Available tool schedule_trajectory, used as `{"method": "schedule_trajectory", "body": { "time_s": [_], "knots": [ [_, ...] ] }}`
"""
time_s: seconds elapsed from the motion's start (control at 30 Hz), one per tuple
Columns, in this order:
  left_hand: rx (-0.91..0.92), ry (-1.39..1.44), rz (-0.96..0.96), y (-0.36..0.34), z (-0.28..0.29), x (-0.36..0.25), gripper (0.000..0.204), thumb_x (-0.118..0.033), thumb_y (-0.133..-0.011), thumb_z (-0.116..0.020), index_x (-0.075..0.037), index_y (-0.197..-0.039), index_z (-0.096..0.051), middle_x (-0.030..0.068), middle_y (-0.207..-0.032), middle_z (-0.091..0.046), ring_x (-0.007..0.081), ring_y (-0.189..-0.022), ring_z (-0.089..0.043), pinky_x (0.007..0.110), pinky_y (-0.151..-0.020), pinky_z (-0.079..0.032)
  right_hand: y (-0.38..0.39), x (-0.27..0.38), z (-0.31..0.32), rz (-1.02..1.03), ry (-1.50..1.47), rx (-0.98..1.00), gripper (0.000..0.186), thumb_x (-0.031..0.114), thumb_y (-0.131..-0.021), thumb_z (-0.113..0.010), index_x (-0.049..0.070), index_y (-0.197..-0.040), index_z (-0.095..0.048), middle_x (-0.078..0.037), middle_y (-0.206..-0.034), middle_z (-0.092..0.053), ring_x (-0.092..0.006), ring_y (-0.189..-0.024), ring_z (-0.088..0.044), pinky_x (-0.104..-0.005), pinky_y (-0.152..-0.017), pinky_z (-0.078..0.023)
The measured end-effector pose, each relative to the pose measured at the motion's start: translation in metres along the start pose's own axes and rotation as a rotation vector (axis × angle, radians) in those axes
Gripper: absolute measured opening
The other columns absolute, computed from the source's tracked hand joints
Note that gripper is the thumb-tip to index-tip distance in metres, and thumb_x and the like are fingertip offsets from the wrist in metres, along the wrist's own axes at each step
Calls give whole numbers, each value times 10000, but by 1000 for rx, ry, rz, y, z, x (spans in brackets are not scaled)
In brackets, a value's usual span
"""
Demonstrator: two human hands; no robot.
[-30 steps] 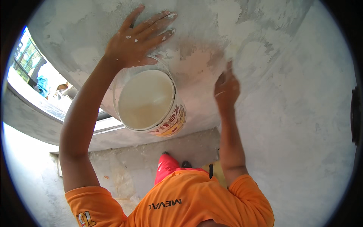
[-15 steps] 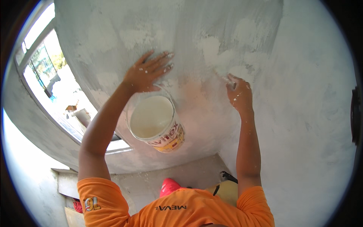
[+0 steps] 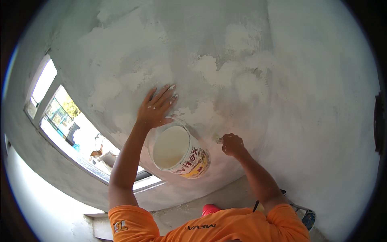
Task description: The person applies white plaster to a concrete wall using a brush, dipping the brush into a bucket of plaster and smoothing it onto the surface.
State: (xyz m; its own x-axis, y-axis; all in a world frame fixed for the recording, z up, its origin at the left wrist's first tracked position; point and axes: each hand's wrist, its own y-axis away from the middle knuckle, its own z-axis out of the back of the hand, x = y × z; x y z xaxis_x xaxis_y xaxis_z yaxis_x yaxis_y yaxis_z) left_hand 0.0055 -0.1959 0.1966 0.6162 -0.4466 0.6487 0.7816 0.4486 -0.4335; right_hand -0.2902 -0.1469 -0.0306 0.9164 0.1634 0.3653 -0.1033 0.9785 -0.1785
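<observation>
My left hand (image 3: 155, 108) is spread against the patchy grey wall (image 3: 217, 68), with white flecks on its fingers; the handle of a white plastic bucket (image 3: 193, 163) hangs at its thumb. The bucket, with a coloured label and pale, smooth-looking contents, hangs below that hand against the wall, tilted toward me. My right hand (image 3: 233, 144) is closed on a small pale tool (image 3: 219, 139) at the wall, right of the bucket's top; the tool's working end is hard to make out.
A window opening (image 3: 60, 117) on the left shows bright outdoor clutter and greenery. The plastered wall continues on the right (image 3: 322, 101). Below are the concrete floor (image 3: 189, 207), my orange shirt, a red shape near my feet and dark objects at lower right.
My right hand has moved down the wall to beside the bucket's top. My left hand stays spread with the bucket under it. The view has shifted, showing more upper wall and window.
</observation>
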Motion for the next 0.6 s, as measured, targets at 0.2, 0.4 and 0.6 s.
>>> {"method": "schedule_trajectory", "body": {
  "time_s": [0.2,0.4,0.6],
  "knots": [
    [15,-60,17,5,1,5,897,-576,-575,-820,-268,-1378,-566,-19,-1605,-359,171,-1478,-323,480,-1213,-265,-50,14,126,57,-124,-384,280,171,-840,-645,91,-1105,-690,-156,-1013,-698,-336,-990,-674,-460,-844,-541],
    [-144,-85,-14,5,-15,4,872,-624,-555,-797,-277,-1332,-609,-6,-1544,-460,189,-1438,-399,497,-1203,-280,-26,59,132,-98,-60,-667,415,176,-932,-580,100,-1338,-614,-143,-915,-667,-303,-744,-701,-424,-651,-556],
    [-85,-125,-12,0,-14,5,828,-672,-636,-758,-259,-1333,-593,5,-1547,-446,207,-1436,-398,509,-1201,-269,-15,37,4,-44,-2,-315,434,187,-954,-547,108,-1381,-561,-130,-944,-667,-284,-810,-706,-445,-712,-562]
  ]
}}
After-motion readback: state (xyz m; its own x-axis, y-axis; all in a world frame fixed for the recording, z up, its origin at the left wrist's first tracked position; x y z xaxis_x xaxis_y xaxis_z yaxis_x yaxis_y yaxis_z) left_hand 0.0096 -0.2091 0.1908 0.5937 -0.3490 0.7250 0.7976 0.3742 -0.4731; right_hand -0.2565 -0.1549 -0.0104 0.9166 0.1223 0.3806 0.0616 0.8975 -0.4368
